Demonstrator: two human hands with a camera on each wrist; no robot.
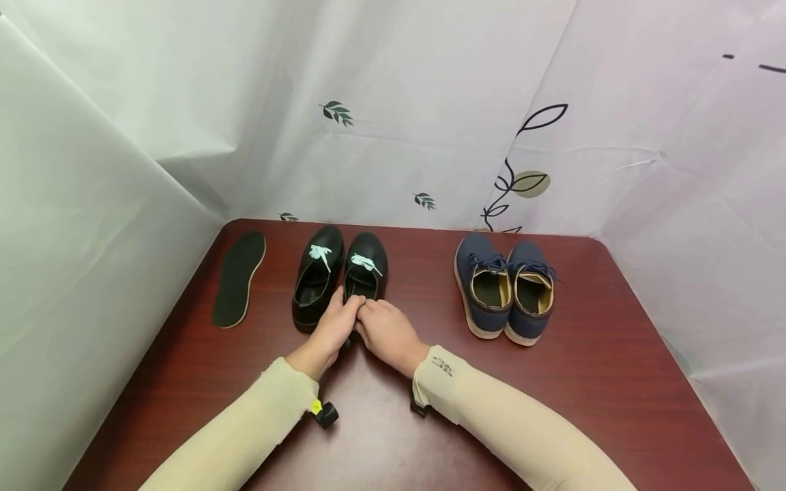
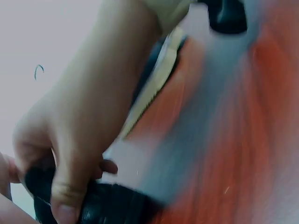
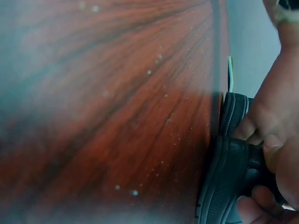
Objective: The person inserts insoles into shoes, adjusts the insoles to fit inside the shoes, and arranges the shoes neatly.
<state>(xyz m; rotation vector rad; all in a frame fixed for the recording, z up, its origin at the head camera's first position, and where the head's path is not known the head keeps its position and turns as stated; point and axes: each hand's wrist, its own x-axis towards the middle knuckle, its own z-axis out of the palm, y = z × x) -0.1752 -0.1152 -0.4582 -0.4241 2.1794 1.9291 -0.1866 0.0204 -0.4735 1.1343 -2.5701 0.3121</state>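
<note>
Left hand (image 1: 331, 324) and right hand (image 1: 389, 334) are pinching the heel (image 3: 224, 177) of the right black lace-up shoe (image 1: 377, 269), fingers curled in; shoe's sitting left of center. Probably adjusting the heel; next move calls for steadying it.

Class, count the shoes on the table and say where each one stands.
4: the left black shoe and right black shoe, side by side left of centre; the left navy shoe and right navy shoe, together farther right. All four are visible.
</note>
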